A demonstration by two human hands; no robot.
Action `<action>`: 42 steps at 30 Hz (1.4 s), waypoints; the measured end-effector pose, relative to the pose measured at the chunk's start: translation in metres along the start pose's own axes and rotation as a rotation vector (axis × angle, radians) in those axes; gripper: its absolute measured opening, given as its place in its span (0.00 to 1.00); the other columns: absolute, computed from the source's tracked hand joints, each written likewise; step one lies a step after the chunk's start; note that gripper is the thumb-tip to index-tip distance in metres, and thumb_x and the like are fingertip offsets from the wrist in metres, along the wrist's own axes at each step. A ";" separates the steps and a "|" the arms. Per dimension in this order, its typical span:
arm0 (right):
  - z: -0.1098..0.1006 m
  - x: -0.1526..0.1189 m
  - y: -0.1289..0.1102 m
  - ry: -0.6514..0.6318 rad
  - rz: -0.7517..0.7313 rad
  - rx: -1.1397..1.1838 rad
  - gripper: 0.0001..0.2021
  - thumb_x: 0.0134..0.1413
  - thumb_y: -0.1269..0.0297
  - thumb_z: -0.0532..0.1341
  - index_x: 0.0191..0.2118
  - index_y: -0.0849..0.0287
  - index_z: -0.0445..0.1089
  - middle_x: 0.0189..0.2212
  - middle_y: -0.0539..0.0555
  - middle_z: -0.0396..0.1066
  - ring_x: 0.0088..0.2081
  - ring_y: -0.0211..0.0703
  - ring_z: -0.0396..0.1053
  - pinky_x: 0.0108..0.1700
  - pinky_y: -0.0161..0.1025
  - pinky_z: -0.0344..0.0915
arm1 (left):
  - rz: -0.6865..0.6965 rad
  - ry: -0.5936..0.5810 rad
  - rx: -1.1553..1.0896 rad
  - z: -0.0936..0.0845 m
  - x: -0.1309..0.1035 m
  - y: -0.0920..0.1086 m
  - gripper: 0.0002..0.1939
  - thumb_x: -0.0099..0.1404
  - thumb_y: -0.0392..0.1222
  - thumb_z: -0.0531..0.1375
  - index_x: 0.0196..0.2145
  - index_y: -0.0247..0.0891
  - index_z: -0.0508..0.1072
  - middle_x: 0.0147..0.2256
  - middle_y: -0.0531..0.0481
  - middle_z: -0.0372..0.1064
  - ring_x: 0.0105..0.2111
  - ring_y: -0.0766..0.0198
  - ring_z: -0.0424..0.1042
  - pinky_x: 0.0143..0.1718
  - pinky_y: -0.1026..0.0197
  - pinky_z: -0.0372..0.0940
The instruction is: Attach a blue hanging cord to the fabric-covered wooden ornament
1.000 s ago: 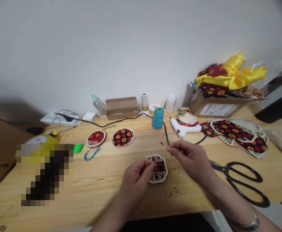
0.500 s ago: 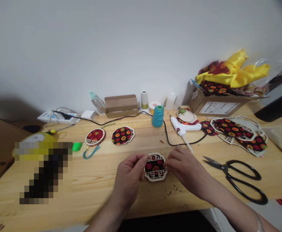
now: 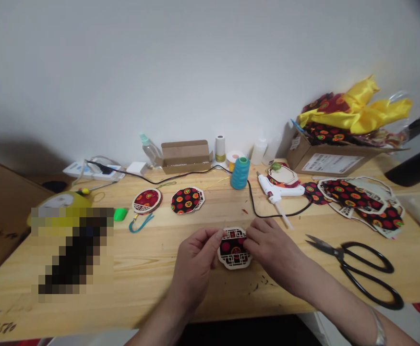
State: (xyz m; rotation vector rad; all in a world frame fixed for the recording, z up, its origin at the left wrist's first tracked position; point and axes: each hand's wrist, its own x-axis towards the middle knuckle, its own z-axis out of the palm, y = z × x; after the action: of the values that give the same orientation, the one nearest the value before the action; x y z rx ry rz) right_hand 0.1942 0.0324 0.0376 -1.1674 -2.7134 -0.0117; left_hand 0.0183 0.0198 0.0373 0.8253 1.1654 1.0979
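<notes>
A small octagonal panel (image 3: 234, 247), dark patterned fabric under a pale lattice frame, is held up over the wooden table between both hands. Its left edge is pinched between the thumb and fingers of my left hand (image 3: 198, 254). My right hand (image 3: 272, 250) has its fingers bent together at the panel's right edge, covering part of it. A similar fabric panel (image 3: 186, 200) lies behind the hands, and left of that is a round one (image 3: 147, 200) with a blue cord loop.
Black-handled scissors (image 3: 354, 269) lie right of my right hand. Behind stand a white glue gun (image 3: 281, 190) with its black cable and a teal thread cone (image 3: 240, 174). More framed panels (image 3: 361, 199) and a fabric-filled carton (image 3: 325, 158) are at the right. The table's rim (image 3: 123, 323) is in front.
The view has shifted slightly, so things on the table appear farther right. My right hand's fingers have moved in over the panel's right edge. My left hand keeps its pinch.
</notes>
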 end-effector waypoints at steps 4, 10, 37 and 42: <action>0.000 0.001 0.001 -0.030 0.002 0.007 0.06 0.48 0.77 0.59 0.29 0.60 0.68 0.29 0.55 0.68 0.35 0.46 0.60 0.35 0.42 0.55 | 0.032 0.019 -0.009 -0.001 0.000 0.000 0.08 0.56 0.43 0.62 0.29 0.34 0.75 0.17 0.59 0.56 0.18 0.74 0.49 0.18 0.69 0.46; -0.002 -0.002 0.007 0.119 0.230 0.392 0.08 0.54 0.76 0.55 0.27 0.60 0.66 0.27 0.53 0.67 0.34 0.43 0.60 0.35 0.38 0.59 | 0.037 0.047 -0.055 -0.003 0.001 -0.002 0.07 0.55 0.42 0.63 0.29 0.35 0.76 0.18 0.57 0.59 0.18 0.74 0.49 0.18 0.68 0.46; 0.003 0.022 -0.015 0.609 0.530 0.823 0.06 0.54 0.72 0.55 0.28 0.57 0.66 0.30 0.52 0.68 0.37 0.42 0.63 0.41 0.41 0.61 | -0.110 -0.038 -0.302 0.040 0.021 0.012 0.14 0.52 0.46 0.64 0.32 0.32 0.78 0.14 0.63 0.43 0.16 0.75 0.38 0.16 0.68 0.36; 0.004 0.022 -0.015 0.587 0.452 0.713 0.07 0.55 0.73 0.54 0.29 0.57 0.66 0.30 0.53 0.68 0.37 0.44 0.62 0.40 0.42 0.60 | -0.153 -0.083 -0.338 0.039 0.022 0.010 0.13 0.54 0.45 0.62 0.32 0.32 0.77 0.15 0.63 0.41 0.17 0.74 0.37 0.17 0.68 0.36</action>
State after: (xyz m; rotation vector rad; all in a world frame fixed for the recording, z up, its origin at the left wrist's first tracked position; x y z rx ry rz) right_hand 0.1682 0.0381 0.0388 -1.2416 -1.6792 0.5336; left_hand 0.0547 0.0453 0.0487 0.5057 0.9245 1.0846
